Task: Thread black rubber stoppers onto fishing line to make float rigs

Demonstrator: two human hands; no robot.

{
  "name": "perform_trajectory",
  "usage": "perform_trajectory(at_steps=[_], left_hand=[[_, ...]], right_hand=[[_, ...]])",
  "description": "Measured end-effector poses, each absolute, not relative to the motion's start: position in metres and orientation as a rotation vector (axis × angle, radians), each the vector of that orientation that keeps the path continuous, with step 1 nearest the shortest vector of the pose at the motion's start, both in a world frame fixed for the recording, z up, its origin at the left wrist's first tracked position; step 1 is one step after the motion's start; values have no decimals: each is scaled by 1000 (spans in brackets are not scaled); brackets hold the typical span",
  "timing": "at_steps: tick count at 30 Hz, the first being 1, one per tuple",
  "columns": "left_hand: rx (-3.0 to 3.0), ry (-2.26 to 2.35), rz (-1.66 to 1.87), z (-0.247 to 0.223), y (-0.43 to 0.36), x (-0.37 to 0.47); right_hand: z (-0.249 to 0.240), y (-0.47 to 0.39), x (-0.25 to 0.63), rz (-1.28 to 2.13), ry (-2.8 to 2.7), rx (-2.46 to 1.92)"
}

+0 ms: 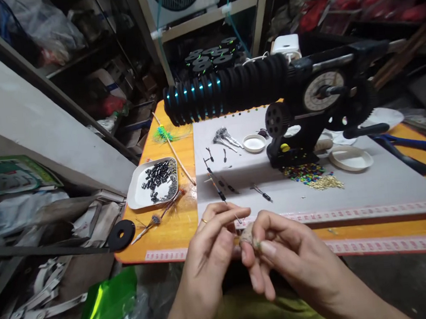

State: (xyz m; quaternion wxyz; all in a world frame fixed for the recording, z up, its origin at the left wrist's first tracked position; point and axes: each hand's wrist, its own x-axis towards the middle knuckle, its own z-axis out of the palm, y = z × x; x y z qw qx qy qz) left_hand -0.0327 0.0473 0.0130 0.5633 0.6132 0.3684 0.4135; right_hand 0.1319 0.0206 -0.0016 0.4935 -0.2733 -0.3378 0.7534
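Observation:
Both hands meet just in front of the table's near edge. My left hand (214, 256) wears a ring; its fingers are curled round a small greyish-beige lump (246, 236), and a thin dark line with a metal tip passes by its fingertips. My right hand (288, 251) pinches at the right side of that lump with thumb and forefinger, where a tiny greenish bit shows. Beyond the fingers, thin rods with black sleeves (221, 196) lie on the grey board (289, 205).
A black machine (296, 95) with a ribbed roll (226, 88) stands over the board. A white tray (133, 196) of black parts is at left, near a black disc (121, 235). Coloured beads (305, 172), shallow dishes (254, 143) and blue-handled cutters (416, 144) lie right.

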Motion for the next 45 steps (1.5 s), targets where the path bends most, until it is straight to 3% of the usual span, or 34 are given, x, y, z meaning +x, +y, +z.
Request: perform_trajectory(at_steps=[5, 11, 17, 23, 29, 35, 41, 45], left_hand=[[988, 672, 1004, 16, 56, -7], [840, 702, 1301, 14, 67, 9], [673, 767, 1208, 12, 60, 4], [785, 741, 1051, 2, 40, -6], [916, 717, 1125, -3, 32, -2], [917, 737, 1179, 4, 42, 6], [928, 714, 1241, 3, 43, 6], [873, 642, 1230, 4, 41, 9]], right_hand=[[-1, 21, 135, 1844, -862, -733], [12, 19, 139, 1823, -924, -887], [6, 16, 139, 1898, -871, -822], [0, 15, 143, 1889, -883, -799], [1, 14, 144, 1926, -908, -874], [3, 12, 141, 1700, -1076, -1017], [-5, 10, 143, 1916, -962, -992], [-1, 7, 148, 1699, -1246, -1074]])
